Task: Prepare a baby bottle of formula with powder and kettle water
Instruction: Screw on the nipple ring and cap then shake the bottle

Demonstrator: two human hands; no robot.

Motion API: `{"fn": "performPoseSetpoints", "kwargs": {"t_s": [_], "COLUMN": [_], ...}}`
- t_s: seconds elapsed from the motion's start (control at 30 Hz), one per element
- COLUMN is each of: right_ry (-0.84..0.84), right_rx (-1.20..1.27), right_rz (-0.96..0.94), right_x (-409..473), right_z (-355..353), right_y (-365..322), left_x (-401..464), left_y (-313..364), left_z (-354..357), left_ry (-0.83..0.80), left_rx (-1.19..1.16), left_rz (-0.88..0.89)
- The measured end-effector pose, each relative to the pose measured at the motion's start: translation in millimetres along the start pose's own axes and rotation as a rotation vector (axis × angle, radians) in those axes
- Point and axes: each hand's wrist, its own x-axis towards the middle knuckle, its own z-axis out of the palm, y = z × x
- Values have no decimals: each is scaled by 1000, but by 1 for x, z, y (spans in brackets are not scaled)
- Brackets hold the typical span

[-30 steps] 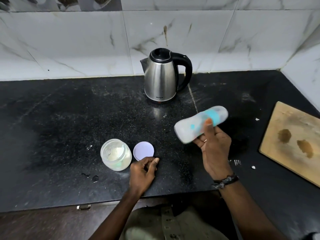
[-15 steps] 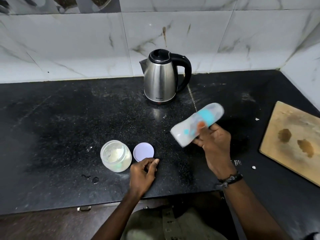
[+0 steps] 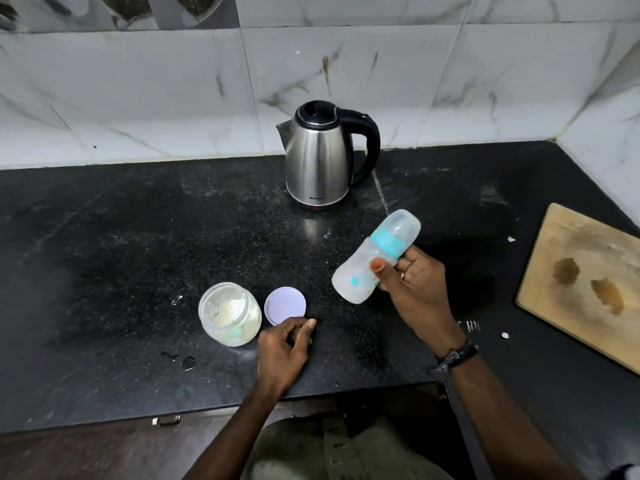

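Note:
My right hand [image 3: 417, 289] grips a baby bottle [image 3: 375, 256] above the black counter, tilted with its clear cap and teal ring up to the right. The bottle looks cloudy white inside. My left hand [image 3: 284, 348] rests on the counter with fingers loosely curled, holding nothing, just below a lilac lid [image 3: 285, 305]. An open glass jar [image 3: 229, 313] with white powder stands left of the lid. A steel kettle [image 3: 320, 157] with a black handle stands at the back by the wall.
A wooden cutting board [image 3: 585, 282] with two brown stains lies at the right. The black counter [image 3: 121, 254] has white specks and a few drops near its front edge. A tiled wall closes the back and right side.
The bottle in my right hand has swung, its capped end rising and its base dropping toward the left, as in shaking. My left hand has stayed put.

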Motion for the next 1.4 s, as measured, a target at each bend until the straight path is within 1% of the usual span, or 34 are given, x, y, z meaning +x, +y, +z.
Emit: {"fn": "performPoseSetpoints", "kwargs": {"t_s": [0.1,0.13,0.17,0.23,0.27,0.3,0.37,0.4,0.43,0.47,0.53,0.57,0.6,0.67,0.7,0.77,0.8,0.83,0.87,0.9,0.97,1.03,1.1,1.13,1.17,1.23,1.27,1.3,1.37,1.4], "right_ry": [29,41,40,-45,-86,-100,-44,-10,11,8,-73,-97,-96,-24,16,3,-54,-100,-114,-84,32,67,-18,-42,-32,69,107,111,17,-27], "right_rx": [177,170,100,-36,-33,29,223,273,230,135,9,31,102,302,329,124,20,-21,-2,62,219,165,61,63,93,263,302,267,102,77], "right_rz": [-1,-14,-31,-44,-27,-2,52,60,58,47,24,24,36,80,80,58,43,33,24,23,33,24,32,31,30,60,71,76,53,40], "right_x": [3,5,7,7,5,4,5,6,7,8,5,3,1,1,2,2,1,-2,-4,-5,-3,-1,-4,-5,-6,-5,-4,-2,-5,-7], "right_z": [3,4,3,2,2,3,5,8,9,10,10,10,8,6,5,1,0,-1,-3,-4,-5,-5,-3,-3,-4,-3,-3,-2,1,1], "right_y": [-7,-9,-7,-5,-5,-5,-8,-11,-11,-9,-7,-8,-10,-15,-17,-14,-13,-13,-11,-12,-15,-14,-14,-14,-14,-18,-19,-18,-17,-16], "left_x": [0,0,0,0,-1,0,1,1,0,-1,-1,-1,-1,-1,0,-1,-1,0,0,0,0,0,0,0,0,0,0,0,0,0], "left_y": [1,1,1,1,1,1,2,1,1,1,1,1,2,2,1,1,1,1,2,2,3,2,1,1,2,5,5,5,5,5], "left_z": [1,1,0,0,0,0,1,1,1,0,0,0,0,1,1,0,0,0,-1,-1,0,0,-1,-1,-1,-1,0,-1,-1,-2], "left_ry": [3,7,9,5,6,7,8,10,11,10,7,5,3,5,7,6,2,-1,-4,-6,0,3,-3,-6,-7,-3,0,4,2,-1], "left_rx": [15,16,12,-2,-5,-5,5,13,17,15,2,-4,-9,-13,-11,-9,-6,-2,2,4,14,15,4,0,1,13,17,17,9,7], "left_rz": [-5,-7,-8,-5,-5,-8,-11,-12,-14,-11,-4,-4,-7,-19,-25,-21,-10,1,9,12,3,-1,7,9,9,2,-2,-3,11,18]}}
